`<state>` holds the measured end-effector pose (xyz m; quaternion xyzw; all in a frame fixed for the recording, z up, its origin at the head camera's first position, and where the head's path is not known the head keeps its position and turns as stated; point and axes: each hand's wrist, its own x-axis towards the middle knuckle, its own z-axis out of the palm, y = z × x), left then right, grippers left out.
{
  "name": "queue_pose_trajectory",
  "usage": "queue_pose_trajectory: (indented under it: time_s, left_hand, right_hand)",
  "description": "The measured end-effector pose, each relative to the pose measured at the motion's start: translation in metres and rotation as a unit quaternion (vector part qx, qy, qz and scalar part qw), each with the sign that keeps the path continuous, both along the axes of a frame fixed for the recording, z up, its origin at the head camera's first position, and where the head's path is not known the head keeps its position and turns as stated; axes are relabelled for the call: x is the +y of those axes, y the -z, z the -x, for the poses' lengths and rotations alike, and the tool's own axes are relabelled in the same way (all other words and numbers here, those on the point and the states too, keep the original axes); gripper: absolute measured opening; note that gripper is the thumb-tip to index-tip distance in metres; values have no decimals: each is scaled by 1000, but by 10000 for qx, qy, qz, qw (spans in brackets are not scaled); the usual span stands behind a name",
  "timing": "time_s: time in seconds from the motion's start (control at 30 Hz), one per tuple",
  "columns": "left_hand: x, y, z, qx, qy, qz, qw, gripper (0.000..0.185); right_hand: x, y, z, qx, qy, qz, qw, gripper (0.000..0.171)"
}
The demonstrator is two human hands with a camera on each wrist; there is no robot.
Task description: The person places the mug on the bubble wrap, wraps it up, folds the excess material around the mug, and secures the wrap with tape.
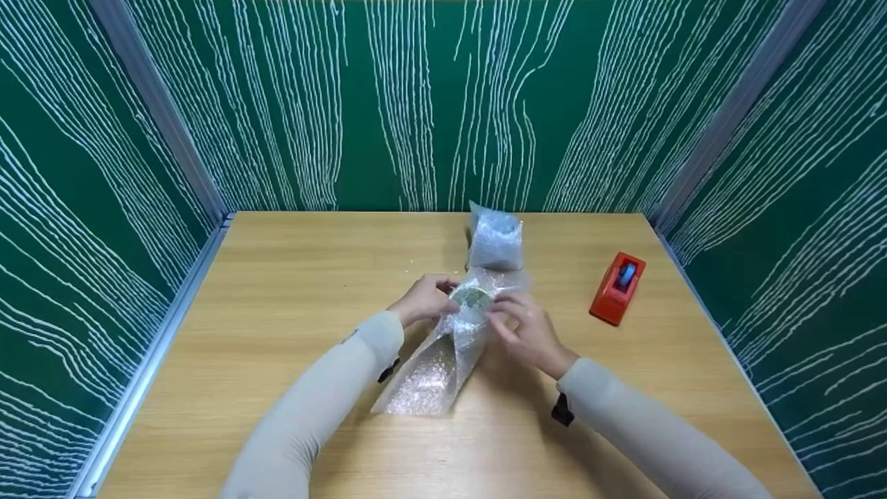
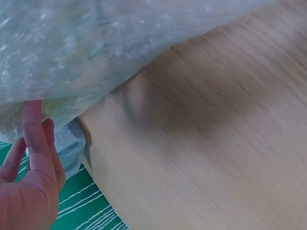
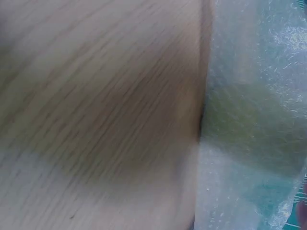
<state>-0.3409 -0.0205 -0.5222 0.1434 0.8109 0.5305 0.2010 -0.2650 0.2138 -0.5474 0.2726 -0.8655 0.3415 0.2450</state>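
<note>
With both our left hand [image 1: 424, 299] and right hand [image 1: 528, 331] pinching the wrap [image 1: 443, 353] around the round thing [image 1: 472, 298] between our fingers, the risk we see is a loose pinch — it could unroll or drop to the desk [image 1: 277, 312].

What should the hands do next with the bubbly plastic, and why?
Probably fold the loose bubble wrap tail up over the greenish object. Both the left hand and right hand already grip the wrap around it, and the tail lies flat on the table.

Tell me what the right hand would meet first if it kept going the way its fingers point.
The right hand points up-left into the clear bubble-wrap sheet around a greenish round object, which it already touches; past that, probably the left hand, though depth is unclear.
</note>
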Motion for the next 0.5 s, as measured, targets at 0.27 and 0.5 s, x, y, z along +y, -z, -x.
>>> queue_pose_trajectory:
  time_s: [0.27, 0.5]
  left_hand:
    - [-1, 1, 0, -440, 93, -73, 9990, 66]
    - [-2, 4, -2, -675, 334, -150, 9970, 77]
  right_hand:
    - [-1, -2, -6, -2521, 1941, 780, 9448, 46]
    - [-10, 5, -8, -4136, 1673, 1866, 8753, 83]
